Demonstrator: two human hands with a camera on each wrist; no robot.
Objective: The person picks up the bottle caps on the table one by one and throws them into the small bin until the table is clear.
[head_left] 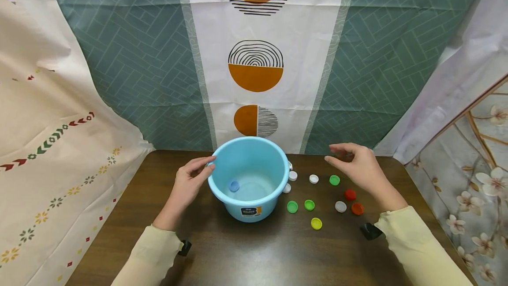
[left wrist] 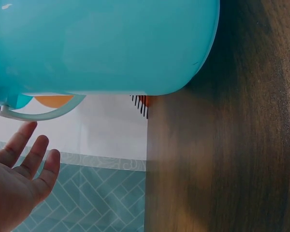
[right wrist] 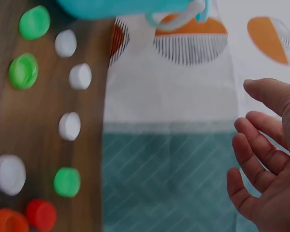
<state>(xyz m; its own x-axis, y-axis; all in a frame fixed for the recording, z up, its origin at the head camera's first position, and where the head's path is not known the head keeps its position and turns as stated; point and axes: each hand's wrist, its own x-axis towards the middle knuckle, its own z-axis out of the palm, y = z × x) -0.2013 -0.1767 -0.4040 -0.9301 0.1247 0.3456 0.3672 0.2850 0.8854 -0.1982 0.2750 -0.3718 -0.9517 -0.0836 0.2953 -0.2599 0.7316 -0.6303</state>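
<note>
A light blue plastic tub (head_left: 248,200) with a label on its front stands on the wooden table. One blue bottle cap (head_left: 234,186) lies inside it. My left hand (head_left: 193,175) is at the tub's left rim, its thumb and forefinger gripping the edge by the handle (left wrist: 43,116); in the left wrist view the other fingers spread loosely, and the grip itself is mostly cut off. Above the table's right side hovers my right hand (head_left: 355,162), empty, fingers loosely bent and thumb apart. Nearest below it are a green cap (head_left: 334,180) and a red cap (head_left: 350,194).
Right of the tub lie white caps (head_left: 313,179), green caps (head_left: 292,207), a yellow cap (head_left: 316,223), an orange-red cap (head_left: 357,208) and a larger whitish cap (head_left: 340,206). A patterned curtain (head_left: 258,118) hangs behind the table (head_left: 238,255).
</note>
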